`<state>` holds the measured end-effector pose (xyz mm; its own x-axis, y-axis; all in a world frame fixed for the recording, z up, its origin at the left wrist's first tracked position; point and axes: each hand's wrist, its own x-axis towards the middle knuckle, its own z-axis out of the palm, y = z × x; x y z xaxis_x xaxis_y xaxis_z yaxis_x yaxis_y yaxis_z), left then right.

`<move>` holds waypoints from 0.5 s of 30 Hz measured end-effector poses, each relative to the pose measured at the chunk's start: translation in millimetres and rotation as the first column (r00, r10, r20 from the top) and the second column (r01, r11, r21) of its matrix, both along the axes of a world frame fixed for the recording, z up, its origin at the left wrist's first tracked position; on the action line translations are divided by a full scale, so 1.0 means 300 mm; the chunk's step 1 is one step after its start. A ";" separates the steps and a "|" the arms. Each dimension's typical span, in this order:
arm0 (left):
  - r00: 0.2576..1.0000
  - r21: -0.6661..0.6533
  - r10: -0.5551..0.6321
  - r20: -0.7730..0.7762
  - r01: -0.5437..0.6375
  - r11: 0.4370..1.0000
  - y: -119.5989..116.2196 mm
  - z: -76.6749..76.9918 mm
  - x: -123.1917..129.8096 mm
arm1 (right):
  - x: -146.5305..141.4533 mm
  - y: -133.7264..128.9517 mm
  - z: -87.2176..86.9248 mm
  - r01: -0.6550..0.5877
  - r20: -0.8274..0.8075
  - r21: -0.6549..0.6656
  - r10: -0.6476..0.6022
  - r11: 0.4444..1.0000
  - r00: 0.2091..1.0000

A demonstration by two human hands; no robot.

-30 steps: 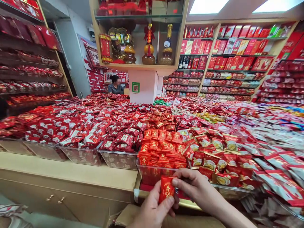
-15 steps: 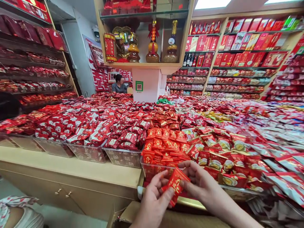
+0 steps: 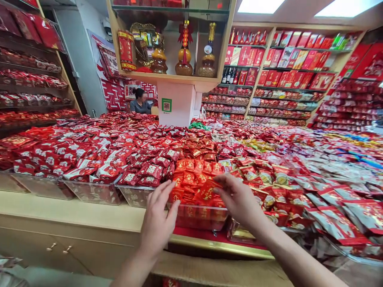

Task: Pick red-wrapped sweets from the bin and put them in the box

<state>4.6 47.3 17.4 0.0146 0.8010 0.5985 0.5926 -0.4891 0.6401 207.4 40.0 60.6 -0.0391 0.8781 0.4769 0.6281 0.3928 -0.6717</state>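
My right hand (image 3: 239, 199) pinches a small red packet with gold lettering (image 3: 206, 192) by its upper right corner, low over the heap of like packets (image 3: 191, 179). These packets fill a clear plastic bin (image 3: 200, 218), some set in neat rows. At the bin's left side is my left hand (image 3: 158, 217), its fingers and thumb apart and nothing in its grasp. Its fingertips are close to the packets at that edge; whether they touch cannot be made out.
Dark red packets (image 3: 151, 171) fill the bin to the left, and red-and-white packets (image 3: 338, 211) heap up at right. Below the counter edge is an open cardboard box (image 3: 221, 271). A display cabinet (image 3: 167, 77) overhangs the middle; a person (image 3: 140, 103) is behind the counter.
Both hands have moved up and forward from the front edge to the bin. My left hand has let go of the red packet, which stays in my right. The view has shifted right.
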 end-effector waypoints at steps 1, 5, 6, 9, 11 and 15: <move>0.997 0.001 0.013 -0.072 -0.013 1.000 0.027 0.011 -0.012 | -0.013 0.015 0.011 -0.004 0.075 0.010 0.003 1.000 0.997; 0.991 -0.037 -0.007 -0.136 0.001 0.999 0.097 0.020 -0.022 | -0.075 0.061 0.018 -0.065 0.295 -0.041 0.074 0.997 0.953; 0.990 -0.044 -0.013 -0.139 0.007 0.999 0.104 0.017 -0.019 | -0.088 0.069 0.012 -0.073 0.326 -0.050 0.085 0.996 0.942; 0.989 -0.071 -0.041 -0.145 0.031 0.997 0.107 0.016 -0.011 | -0.113 0.087 -0.009 -0.102 0.382 -0.068 0.121 0.992 0.916; 0.985 -0.093 -0.075 -0.153 0.061 0.994 0.103 0.023 -0.006 | -0.122 0.096 -0.018 -0.120 0.418 -0.077 0.141 0.990 0.898; 0.970 -0.116 -0.155 -0.186 0.135 0.984 0.101 0.039 0.008 | -0.129 0.112 -0.022 -0.129 0.464 -0.091 0.157 0.987 0.872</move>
<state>6.9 77.6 29.0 0.2424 0.8384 0.4883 0.6379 -0.5169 0.5709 168.7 73.7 54.1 -0.3730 0.8702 0.3218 0.8144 0.4733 -0.3359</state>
